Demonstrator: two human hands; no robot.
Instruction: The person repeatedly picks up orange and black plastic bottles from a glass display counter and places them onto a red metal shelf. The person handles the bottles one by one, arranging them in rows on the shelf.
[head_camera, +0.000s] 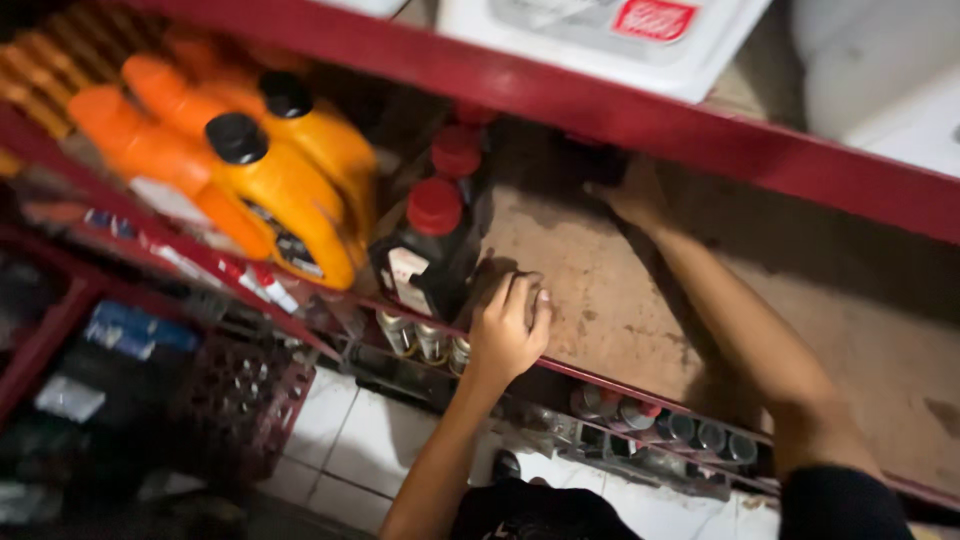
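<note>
Head view: the left hand (508, 330) rests curled on the shelf (640, 300) edge beside a black bottle (432, 255); the right hand (632, 192) reaches deep, its grip seemingly empty, though too shadowed to tell.

On the shelf (640, 300), the capped bottles (435, 250) stood in a row running back from the front edge. The jugs (280, 180) lay left of the bottles. The left hand (508, 325) rested just right of the bottles; the right hand (632, 195) reached farther right, deep at the back. Small cans (430, 343) sat below the bottles.
</note>
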